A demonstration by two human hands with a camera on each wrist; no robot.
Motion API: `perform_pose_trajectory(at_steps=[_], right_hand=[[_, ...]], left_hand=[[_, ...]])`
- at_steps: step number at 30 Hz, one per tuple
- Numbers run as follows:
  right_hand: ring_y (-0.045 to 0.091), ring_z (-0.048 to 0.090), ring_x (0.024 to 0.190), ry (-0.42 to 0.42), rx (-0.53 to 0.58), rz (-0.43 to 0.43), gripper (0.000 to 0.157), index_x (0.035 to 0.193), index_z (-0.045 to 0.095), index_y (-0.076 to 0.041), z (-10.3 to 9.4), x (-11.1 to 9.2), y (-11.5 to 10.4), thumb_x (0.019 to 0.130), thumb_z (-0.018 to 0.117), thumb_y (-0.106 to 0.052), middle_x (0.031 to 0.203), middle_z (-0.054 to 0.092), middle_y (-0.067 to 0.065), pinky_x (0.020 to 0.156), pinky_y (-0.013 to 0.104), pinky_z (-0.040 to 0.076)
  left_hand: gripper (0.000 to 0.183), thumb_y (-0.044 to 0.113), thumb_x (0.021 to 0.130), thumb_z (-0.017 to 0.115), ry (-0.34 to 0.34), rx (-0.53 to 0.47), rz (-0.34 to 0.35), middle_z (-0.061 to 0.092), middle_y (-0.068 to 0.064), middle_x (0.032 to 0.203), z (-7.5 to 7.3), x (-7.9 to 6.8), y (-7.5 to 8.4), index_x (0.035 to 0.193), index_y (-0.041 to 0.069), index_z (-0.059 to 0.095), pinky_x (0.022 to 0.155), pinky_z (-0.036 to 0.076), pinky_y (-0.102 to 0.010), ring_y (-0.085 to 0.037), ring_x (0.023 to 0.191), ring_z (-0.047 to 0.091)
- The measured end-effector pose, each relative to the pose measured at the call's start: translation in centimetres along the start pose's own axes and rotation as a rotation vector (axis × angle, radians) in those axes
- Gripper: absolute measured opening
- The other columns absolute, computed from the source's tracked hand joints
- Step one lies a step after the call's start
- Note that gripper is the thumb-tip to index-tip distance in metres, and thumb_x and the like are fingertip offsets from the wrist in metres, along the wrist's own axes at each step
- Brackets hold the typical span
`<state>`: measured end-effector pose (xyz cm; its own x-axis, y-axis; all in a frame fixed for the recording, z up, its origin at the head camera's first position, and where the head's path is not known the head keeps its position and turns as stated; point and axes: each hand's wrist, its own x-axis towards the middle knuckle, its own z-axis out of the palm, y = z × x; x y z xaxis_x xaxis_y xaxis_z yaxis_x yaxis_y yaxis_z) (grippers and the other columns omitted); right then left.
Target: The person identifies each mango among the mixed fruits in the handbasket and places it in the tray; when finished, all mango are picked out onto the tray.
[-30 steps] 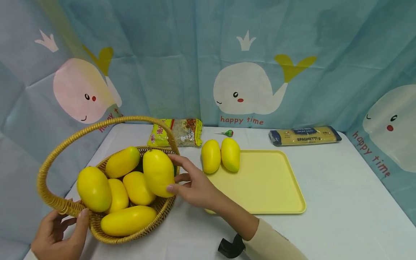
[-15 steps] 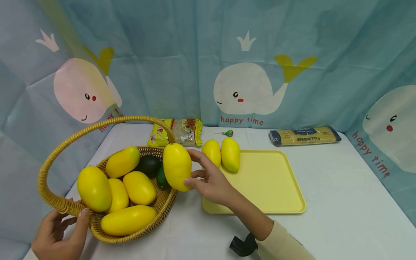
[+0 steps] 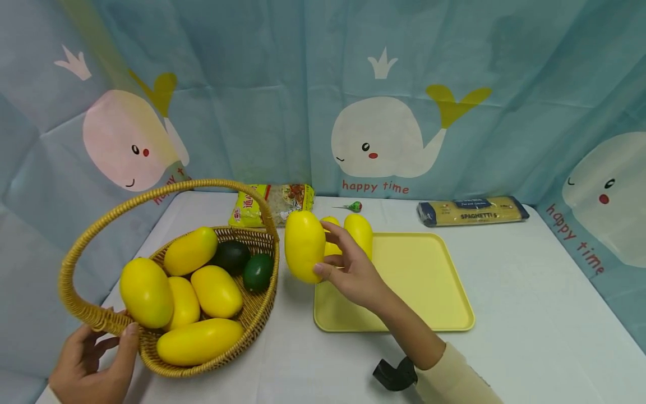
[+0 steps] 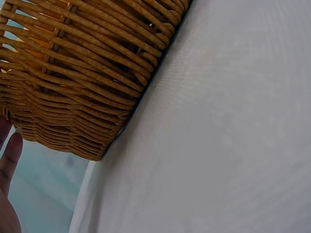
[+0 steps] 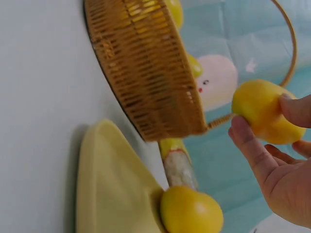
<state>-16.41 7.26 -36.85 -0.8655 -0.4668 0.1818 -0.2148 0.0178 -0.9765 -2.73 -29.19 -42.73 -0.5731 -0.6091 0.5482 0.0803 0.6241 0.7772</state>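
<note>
Yellow and smooth, the held mango [image 3: 305, 247] hangs, in the head view, between the basket [image 3: 264, 311] on its left and the tray [image 3: 419, 286] on its right, nearer the tray's edge. Its long axis runs roughly up and down in this view, and it partly covers one of two mangoes [image 3: 359, 233] at the tray's far left corner. The right hand [image 3: 355, 275] grips it from the right, thumb near the lower end; the left hand [image 3: 96, 362], much farther off, holds the basket's rim by the handle's foot.

The left wrist view shows woven wall and a few fingertips beside it; the grip itself is mostly out of frame.

In the right wrist view, thumb and fingers pinch the held mango, raised clear of the tray.
</note>
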Motion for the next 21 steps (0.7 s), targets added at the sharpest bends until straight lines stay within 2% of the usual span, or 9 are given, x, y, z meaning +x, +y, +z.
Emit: perform_pose_trajectory(at_steps=[10,16,21], right_hand=[[0.031,0.066,0.106,0.114,-0.007,0.043,0.075,0.156,0.033,-0.026,-3.3,-0.3,0.2,0.095,0.067,0.001,0.143,0.049,0.014,0.084,0.040,0.060],[0.033,0.066,0.107,0.156,-0.003,0.038,0.074,0.156,0.032,-0.023,-5.6,-0.6,0.6,0.095,0.065,0.003,0.140,0.053,0.017,0.085,0.038,0.060],[0.033,0.066,0.108,0.186,-0.013,0.073,0.073,0.157,0.032,-0.024,-7.2,-0.7,0.9,0.097,0.064,0.001,0.141,0.052,0.017,0.084,0.039,0.060]], left_hand=[[0.047,-0.009,0.082,0.076,0.019,-0.003,0.001,0.066,0.010,0.111,0.1,0.1,-0.2,0.127,0.004,0.067,0.077,0.049,-0.005,-0.004,0.094,0.063],[0.047,-0.009,0.082,0.076,0.026,-0.011,-0.003,0.067,0.007,0.111,0.1,0.0,-0.3,0.127,0.004,0.067,0.077,0.049,-0.005,-0.004,0.094,0.063],[0.046,-0.007,0.082,0.076,0.030,0.001,-0.006,0.066,0.013,0.110,0.1,-0.1,-0.2,0.127,0.003,0.067,0.077,0.049,-0.005,-0.003,0.093,0.063]])
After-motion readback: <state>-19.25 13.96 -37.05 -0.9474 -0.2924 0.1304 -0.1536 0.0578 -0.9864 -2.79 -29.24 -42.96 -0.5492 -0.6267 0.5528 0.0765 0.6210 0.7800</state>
